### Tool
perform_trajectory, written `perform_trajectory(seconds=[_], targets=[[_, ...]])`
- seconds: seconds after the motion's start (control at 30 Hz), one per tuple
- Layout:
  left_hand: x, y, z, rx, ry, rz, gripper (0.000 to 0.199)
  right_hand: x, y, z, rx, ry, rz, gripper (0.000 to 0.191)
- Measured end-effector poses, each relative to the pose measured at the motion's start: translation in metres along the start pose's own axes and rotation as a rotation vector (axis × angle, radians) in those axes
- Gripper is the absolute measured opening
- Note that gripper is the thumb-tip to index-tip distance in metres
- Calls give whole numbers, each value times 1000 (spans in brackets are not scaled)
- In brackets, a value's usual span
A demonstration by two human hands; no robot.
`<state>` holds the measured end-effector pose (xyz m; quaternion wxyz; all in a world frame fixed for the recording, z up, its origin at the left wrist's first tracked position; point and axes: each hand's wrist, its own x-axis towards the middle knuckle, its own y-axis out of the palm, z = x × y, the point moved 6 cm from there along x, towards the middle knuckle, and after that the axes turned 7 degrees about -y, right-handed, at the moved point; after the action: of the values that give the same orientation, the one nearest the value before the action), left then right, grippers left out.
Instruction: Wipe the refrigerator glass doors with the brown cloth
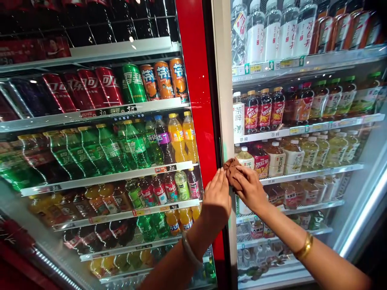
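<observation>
A crumpled brown cloth (232,171) is pressed against the pale door frame (223,92) of the right-hand drinks fridge. My right hand (250,188), with a gold bangle on its wrist, has its fingers bent around the cloth. To the left of it, my left hand (217,192) lies with fingers stretched out over the red door frame (196,80) and the dark gap beside it. Its fingertips come close to the cloth; whether they touch it I cannot tell. A silver bangle circles the left wrist.
Behind the left glass, shelves hold soda cans (133,82) and green bottles (111,145). The right fridge has water bottles (273,36) at the top and bottled teas (264,108) below. Between both fridges runs a narrow black gap (213,68).
</observation>
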<state>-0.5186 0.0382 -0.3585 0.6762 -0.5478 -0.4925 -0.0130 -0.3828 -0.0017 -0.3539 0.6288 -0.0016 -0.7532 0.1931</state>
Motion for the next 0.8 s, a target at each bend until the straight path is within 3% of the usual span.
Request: perform_trajectory(seconds=[0.07, 0.13, 0.27, 0.4, 0.53, 0.8], targets=[[-7, 9, -3, -56, -46, -76, 78, 5, 1, -5, 5, 35, -34, 49], [-1, 8, -7, -88, -141, -105, 80, 28, 0, -14, 13, 73, -63, 50], [23, 8, -10, -98, -413, 88, 79, 59, -1, -26, 12, 113, -83, 50], [31, 19, -13, -32, -486, 238, 76, 14, 7, -11, 8, 92, -43, 46], [22, 34, -12, 57, -528, 277, 78, -30, 9, 1, 13, 90, -32, 43], [28, 36, -19, 95, -595, 261, 63, 15, 3, -26, 39, 107, -21, 43]])
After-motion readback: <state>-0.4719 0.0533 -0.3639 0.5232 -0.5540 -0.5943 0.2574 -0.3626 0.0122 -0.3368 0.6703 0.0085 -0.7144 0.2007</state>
